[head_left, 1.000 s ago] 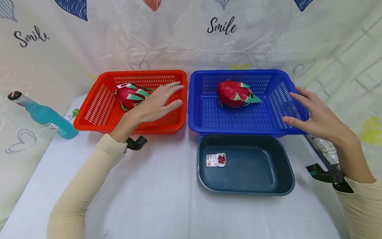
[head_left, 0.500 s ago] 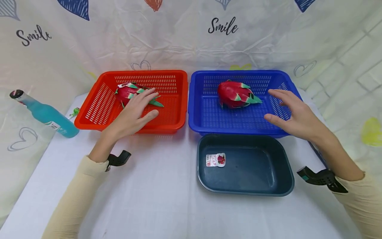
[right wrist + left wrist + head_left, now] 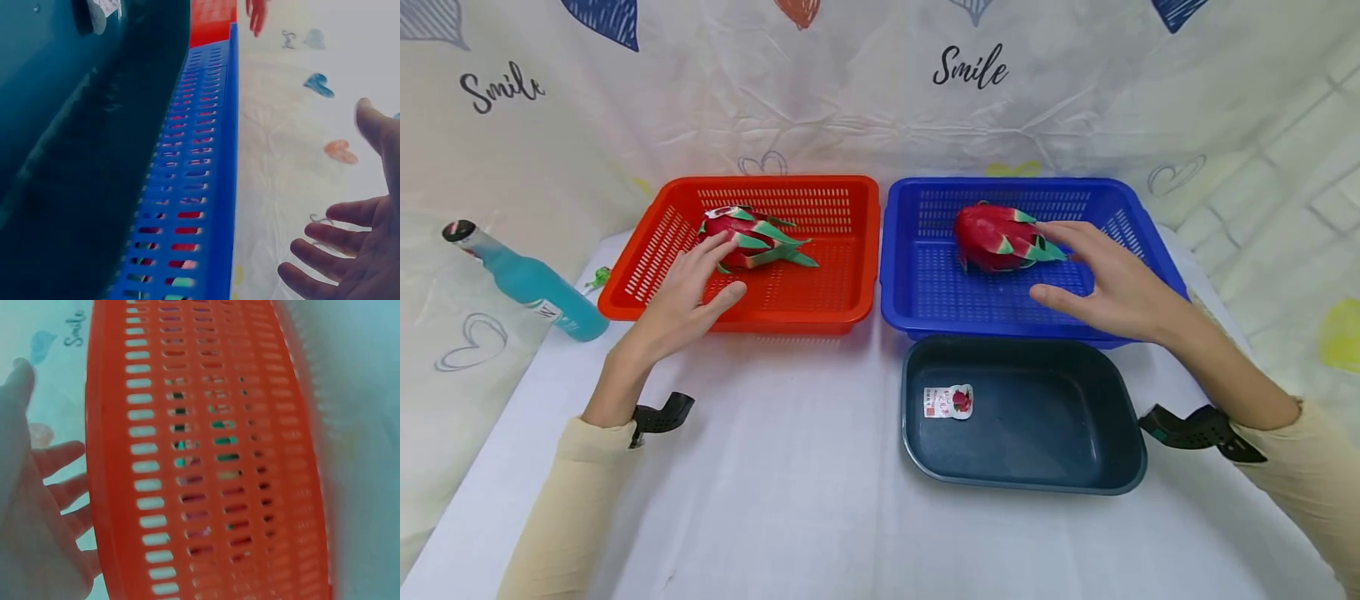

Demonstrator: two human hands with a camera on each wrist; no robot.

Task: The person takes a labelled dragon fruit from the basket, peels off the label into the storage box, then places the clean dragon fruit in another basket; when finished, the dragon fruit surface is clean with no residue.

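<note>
A dragon fruit [image 3: 752, 237] with green-tipped scales and a small label lies in the red basket [image 3: 790, 318]. My left hand [image 3: 681, 292] is over that basket's front left side, fingers spread and overlapping the fruit in the head view. In the left wrist view its fingers come up to the basket's rim [image 3: 103, 487]. Another dragon fruit [image 3: 988, 237] rests in the blue basket [image 3: 925, 325], its leafy end pointing right. Above this basket's right part reaches my right hand [image 3: 1112, 283], its fingertips right at the leafy end in the head view. Neither hand grips anything.
A dark teal tub [image 3: 1022, 479] stands in front of the blue basket, with a fruit-printed label [image 3: 947, 402] inside. Left of the red basket are a blue bottle [image 3: 535, 287] and a small green-wrapped item [image 3: 599, 277]. A printed curtain [image 3: 850, 92] hangs behind.
My left hand has moved left and slightly toward me, from the red basket's middle to its left side. My right hand has moved left from the blue basket's right rim to its fruit.
</note>
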